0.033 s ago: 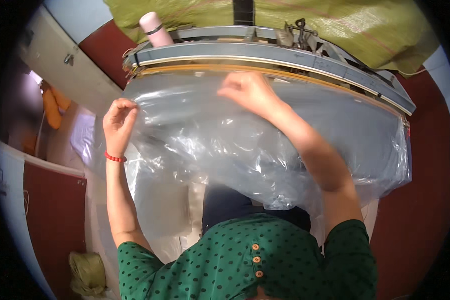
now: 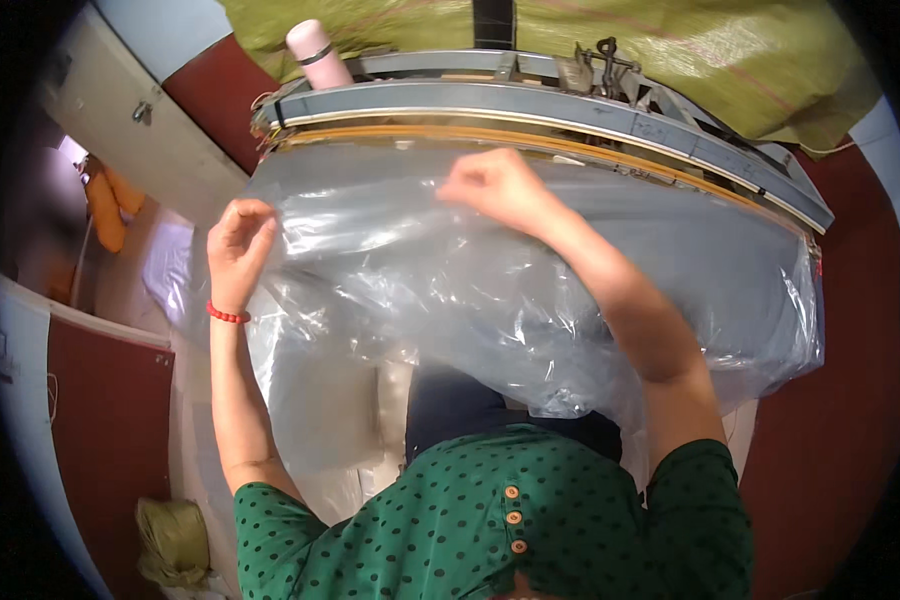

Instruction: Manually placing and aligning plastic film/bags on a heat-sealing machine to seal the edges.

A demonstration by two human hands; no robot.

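I am looking down over my own green dotted blouse (image 2: 490, 520) at a wide sheet of clear plastic film (image 2: 450, 290) that is lying draped across the grey worktable (image 2: 670, 235), covering it from its left edge to its right edge and hanging off the near edge toward my lap. My left hand (image 2: 238, 240) is sitting at the left edge of the table with its fingers curled down and closed on the film there, so the sheet is running out from that grip to the right and downward; a red bracelet (image 2: 226, 315) is circling that wrist. My right hand (image 2: 490, 185) is reaching to the far edge of the table, near its middle, with the fingers bunched together and pinching a fold of the film, the plastic spreading away from the pinch toward me and to both sides. Just beyond that hand a curved metal rail (image 2: 530, 105) is running along the far edge, and a pink bottle (image 2: 315, 55) is standing behind the far left corner, with green sacking (image 2: 730, 60) lying past the rail. Compared with the earlier view I am seeing no change: both hands are staying on the same spots and the film is keeping the same wrinkles and the same overhang.
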